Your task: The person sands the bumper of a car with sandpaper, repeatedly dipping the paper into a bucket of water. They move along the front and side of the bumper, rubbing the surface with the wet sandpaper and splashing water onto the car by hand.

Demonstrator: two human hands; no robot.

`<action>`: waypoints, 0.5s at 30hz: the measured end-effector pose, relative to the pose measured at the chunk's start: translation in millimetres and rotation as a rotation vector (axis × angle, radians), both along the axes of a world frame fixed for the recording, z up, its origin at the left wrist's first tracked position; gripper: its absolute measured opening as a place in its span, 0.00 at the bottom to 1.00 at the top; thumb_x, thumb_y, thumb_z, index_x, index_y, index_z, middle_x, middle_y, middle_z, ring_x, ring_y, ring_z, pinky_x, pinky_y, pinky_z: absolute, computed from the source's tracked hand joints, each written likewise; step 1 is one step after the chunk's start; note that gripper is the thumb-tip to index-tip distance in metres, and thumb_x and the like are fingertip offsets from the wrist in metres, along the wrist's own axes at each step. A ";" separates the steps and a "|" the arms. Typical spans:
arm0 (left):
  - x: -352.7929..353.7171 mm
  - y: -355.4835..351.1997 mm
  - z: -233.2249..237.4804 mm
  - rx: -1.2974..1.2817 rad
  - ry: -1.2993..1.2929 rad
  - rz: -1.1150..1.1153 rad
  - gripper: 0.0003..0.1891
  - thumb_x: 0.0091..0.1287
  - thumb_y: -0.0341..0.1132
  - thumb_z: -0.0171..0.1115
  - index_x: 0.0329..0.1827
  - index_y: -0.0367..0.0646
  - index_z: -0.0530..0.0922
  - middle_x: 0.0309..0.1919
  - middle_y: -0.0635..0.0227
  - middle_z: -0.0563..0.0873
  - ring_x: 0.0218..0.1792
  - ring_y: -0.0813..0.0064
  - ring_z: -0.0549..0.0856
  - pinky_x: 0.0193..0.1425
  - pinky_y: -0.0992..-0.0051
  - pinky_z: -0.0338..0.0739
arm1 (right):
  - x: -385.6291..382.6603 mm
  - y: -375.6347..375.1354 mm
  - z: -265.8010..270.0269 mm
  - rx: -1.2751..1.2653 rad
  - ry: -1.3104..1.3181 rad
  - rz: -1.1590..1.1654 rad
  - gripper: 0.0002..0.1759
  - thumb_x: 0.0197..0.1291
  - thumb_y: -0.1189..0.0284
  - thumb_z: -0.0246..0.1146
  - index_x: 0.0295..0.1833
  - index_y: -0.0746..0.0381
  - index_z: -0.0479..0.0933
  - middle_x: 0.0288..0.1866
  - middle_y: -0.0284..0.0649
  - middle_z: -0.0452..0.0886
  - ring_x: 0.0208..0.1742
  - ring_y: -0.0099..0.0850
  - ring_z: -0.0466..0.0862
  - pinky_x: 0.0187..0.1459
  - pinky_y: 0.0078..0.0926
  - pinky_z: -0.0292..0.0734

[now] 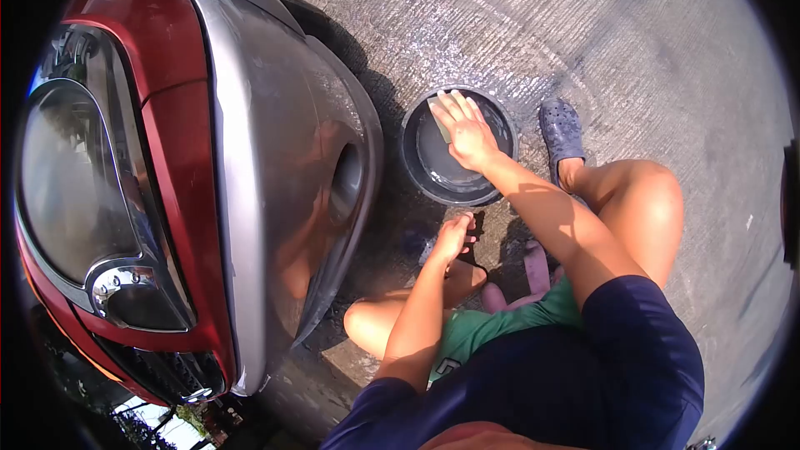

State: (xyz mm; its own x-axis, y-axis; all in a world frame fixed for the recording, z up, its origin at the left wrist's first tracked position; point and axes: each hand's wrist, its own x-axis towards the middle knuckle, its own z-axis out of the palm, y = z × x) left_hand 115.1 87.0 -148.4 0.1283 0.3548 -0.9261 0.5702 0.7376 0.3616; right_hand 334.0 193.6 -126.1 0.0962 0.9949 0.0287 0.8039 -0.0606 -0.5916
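Observation:
My right hand [468, 135] reaches into a round black basin [408, 168], fingers extended over a flat olive-grey sheet that looks like sandpaper [442, 123]. The sheet lies under the fingers and shows along the hand's left side. Shallow water seems to cover the basin's bottom. Nearer to me, my left hand [452, 239] hangs beside my bent knee, below the basin's rim. Its fingers are loosely curled and somewhat apart, with nothing visible in them. To the left stands a car bumper [287, 117], dull grey and smeared with pale streaks.
Red bodywork [177, 117] and a large headlight [79, 175] fill the far left. A dark clog [562, 129] is on my foot, right of the basin. Pink footwear or a pink object [536, 268] shows between my legs. Wet concrete [467, 33] surrounds the basin.

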 end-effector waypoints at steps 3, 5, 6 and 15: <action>5.6 -86.0 -36.9 -0.081 -0.332 -0.934 0.24 0.73 0.47 0.66 0.66 0.41 0.81 0.54 0.62 0.88 0.51 0.67 0.88 0.53 0.62 0.83 | -33.8 -19.2 -43.2 -0.118 -0.035 0.120 0.47 0.60 0.77 0.64 0.87 0.54 0.59 0.91 0.44 0.55 0.91 0.48 0.52 0.88 0.51 0.50; 38.1 -101.1 -14.6 -0.336 -0.426 -1.183 0.32 0.71 0.45 0.67 0.77 0.45 0.71 0.56 0.57 0.85 0.59 0.61 0.84 0.62 0.61 0.79 | -35.1 -19.4 -47.1 -0.291 0.036 0.125 0.46 0.63 0.71 0.65 0.87 0.54 0.59 0.91 0.45 0.55 0.91 0.48 0.52 0.87 0.52 0.53; 71.0 -80.9 36.1 -0.610 -0.360 -1.179 0.35 0.71 0.45 0.67 0.80 0.47 0.67 0.59 0.56 0.84 0.62 0.60 0.82 0.65 0.62 0.78 | -36.3 -14.8 -54.8 -0.309 0.050 0.112 0.46 0.64 0.71 0.65 0.87 0.54 0.59 0.91 0.46 0.56 0.90 0.48 0.54 0.86 0.51 0.54; 32.0 -146.1 -56.3 -0.624 -0.693 -0.543 0.39 0.73 0.41 0.67 0.85 0.48 0.60 0.77 0.55 0.73 0.77 0.66 0.72 0.77 0.67 0.69 | -31.6 42.9 -53.0 -0.653 0.753 -0.181 0.34 0.83 0.55 0.47 0.87 0.58 0.59 0.85 0.56 0.66 0.86 0.51 0.65 0.84 0.41 0.59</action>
